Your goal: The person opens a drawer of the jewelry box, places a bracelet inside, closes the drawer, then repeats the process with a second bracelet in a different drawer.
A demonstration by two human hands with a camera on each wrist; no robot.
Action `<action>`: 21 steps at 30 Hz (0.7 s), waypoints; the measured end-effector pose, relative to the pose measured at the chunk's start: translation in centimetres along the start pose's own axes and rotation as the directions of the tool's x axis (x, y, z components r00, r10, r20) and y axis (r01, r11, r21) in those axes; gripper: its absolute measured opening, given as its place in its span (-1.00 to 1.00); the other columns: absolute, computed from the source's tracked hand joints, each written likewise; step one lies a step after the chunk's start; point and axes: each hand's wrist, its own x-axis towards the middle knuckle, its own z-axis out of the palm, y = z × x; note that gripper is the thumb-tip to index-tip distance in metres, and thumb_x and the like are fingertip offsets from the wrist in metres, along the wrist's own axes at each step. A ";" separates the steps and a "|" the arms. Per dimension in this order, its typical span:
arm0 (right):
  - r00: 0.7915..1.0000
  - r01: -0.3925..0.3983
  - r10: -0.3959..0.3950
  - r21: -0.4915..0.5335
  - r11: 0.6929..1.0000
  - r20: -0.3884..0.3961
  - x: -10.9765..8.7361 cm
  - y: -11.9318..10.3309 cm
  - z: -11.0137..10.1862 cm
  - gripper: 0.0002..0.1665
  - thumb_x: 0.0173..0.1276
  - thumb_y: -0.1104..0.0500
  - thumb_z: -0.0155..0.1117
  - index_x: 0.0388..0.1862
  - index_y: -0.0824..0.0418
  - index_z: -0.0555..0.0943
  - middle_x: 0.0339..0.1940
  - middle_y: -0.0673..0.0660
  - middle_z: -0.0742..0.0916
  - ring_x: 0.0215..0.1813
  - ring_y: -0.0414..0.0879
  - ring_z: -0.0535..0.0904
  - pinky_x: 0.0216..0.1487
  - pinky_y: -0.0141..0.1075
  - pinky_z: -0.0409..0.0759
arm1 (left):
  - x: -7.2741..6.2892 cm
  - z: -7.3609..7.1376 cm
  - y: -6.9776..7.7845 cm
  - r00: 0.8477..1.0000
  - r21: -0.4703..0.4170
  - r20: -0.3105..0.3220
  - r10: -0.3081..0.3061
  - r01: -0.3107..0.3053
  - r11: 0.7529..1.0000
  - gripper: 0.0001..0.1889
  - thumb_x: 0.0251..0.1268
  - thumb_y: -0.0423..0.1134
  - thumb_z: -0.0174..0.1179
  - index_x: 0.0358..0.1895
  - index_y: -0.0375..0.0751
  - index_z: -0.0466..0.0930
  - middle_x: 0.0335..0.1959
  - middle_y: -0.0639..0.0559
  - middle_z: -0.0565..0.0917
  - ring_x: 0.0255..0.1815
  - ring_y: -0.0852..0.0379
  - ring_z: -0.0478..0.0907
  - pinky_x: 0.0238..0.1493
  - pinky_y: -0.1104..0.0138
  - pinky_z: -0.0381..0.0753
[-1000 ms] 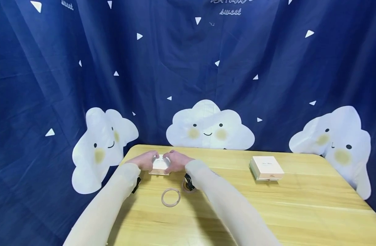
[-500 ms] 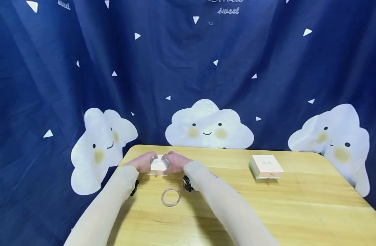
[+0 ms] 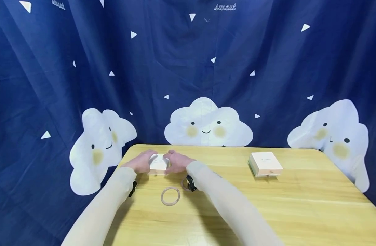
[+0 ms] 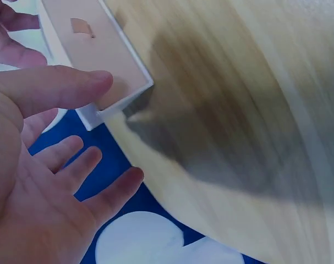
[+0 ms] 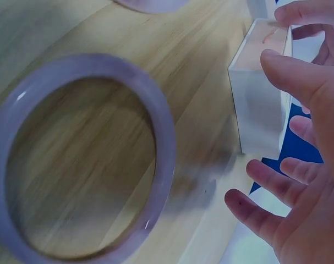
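A small white and pale pink box [image 3: 158, 162] sits at the far left of the table, with a ribbon-like tab on its front face in the left wrist view. On its left side is my left hand [image 3: 142, 162], thumb at the front corner, other fingers spread and relaxed. On the right side my right hand [image 3: 178, 162] has its thumb by the front face, its other fingers loosely extended. Whether the thumbs touch the box is unclear. A pale purple bangle [image 3: 162, 199] lies on the wood nearer me. Another bangle [image 3: 182, 184] is partly hidden by the right wrist.
A second box [image 3: 266, 164], similar in white and pink, stands at the right of the wooden table [image 3: 298, 205]. Behind the table hangs a dark blue curtain [image 3: 182, 51] with white clouds and triangles.
Both hands have eased slightly apart, and more of the box between them shows. The box and bangles appear to stay put. The head view has shifted a little.
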 end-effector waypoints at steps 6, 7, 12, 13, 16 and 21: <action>1.000 0.024 -0.023 0.010 1.000 -0.001 -1.7 0.6 -0.8 -0.06 0.26 -0.17 0.42 0.54 0.09 0.30 0.53 0.20 0.39 0.42 0.01 0.45 0.42 -0.16 0.43 | -0.5 -0.7 0.9 0.998 0.063 -0.043 0.046 -0.044 0.997 -0.20 -0.11 -0.51 0.34 0.38 -0.31 0.40 0.38 -0.29 0.44 0.41 -0.27 0.30 0.41 -0.14 0.31; 1.000 0.023 -0.023 0.017 1.000 -0.002 -2.1 0.8 -1.0 -0.06 0.27 -0.16 0.43 0.53 0.10 0.30 0.51 0.20 0.42 0.42 0.01 0.45 0.42 -0.16 0.43 | -0.6 -0.8 1.2 0.997 0.073 -0.054 0.055 -0.051 0.996 -0.23 -0.09 -0.48 0.36 0.37 -0.30 0.42 0.37 -0.28 0.45 0.41 -0.27 0.31 0.41 -0.14 0.31; 1.000 0.027 -0.027 0.027 0.999 0.007 -3.9 1.6 -1.7 -0.17 0.29 -0.10 0.42 0.46 0.15 0.38 0.31 0.18 0.62 0.26 -0.04 0.57 0.28 -0.19 0.54 | -1.1 -1.1 3.9 0.988 0.108 -0.110 0.108 -0.096 0.989 -0.45 0.02 -0.37 0.36 0.19 -0.25 0.55 0.22 -0.19 0.55 0.29 -0.18 0.43 0.35 -0.06 0.40; 0.999 0.034 -0.035 0.031 0.999 0.012 -4.3 1.8 -1.7 -0.22 0.30 -0.08 0.41 0.43 0.16 0.42 0.24 0.17 0.66 0.19 -0.06 0.60 0.22 -0.21 0.57 | -1.2 -1.0 4.5 0.985 0.113 -0.118 0.126 -0.113 0.987 -0.51 0.03 -0.37 0.35 0.13 -0.24 0.58 0.16 -0.16 0.58 0.23 -0.15 0.47 0.30 -0.03 0.44; 0.998 0.053 -0.055 0.036 0.998 0.035 -5.2 2.4 -1.7 -0.40 0.32 -0.02 0.40 0.28 0.17 0.56 0.02 0.11 0.76 0.00 -0.13 0.66 0.06 -0.28 0.62 | -1.2 -0.2 5.9 0.980 0.117 -0.107 0.167 -0.154 0.981 -0.66 0.07 -0.35 0.32 -0.02 -0.20 0.64 0.00 -0.06 0.65 0.05 -0.02 0.55 0.16 0.07 0.54; 0.996 0.059 -0.061 0.030 0.998 0.064 -6.3 3.0 -1.4 -0.66 0.27 0.07 0.44 0.01 0.10 0.72 -0.11 -0.01 0.79 -0.08 -0.19 0.67 0.02 -0.34 0.62 | -1.1 1.2 8.0 0.981 0.062 0.013 0.194 -0.194 0.979 -0.79 0.11 -0.31 0.33 -0.15 -0.19 0.66 -0.26 0.04 0.69 -0.21 0.13 0.57 -0.04 0.17 0.59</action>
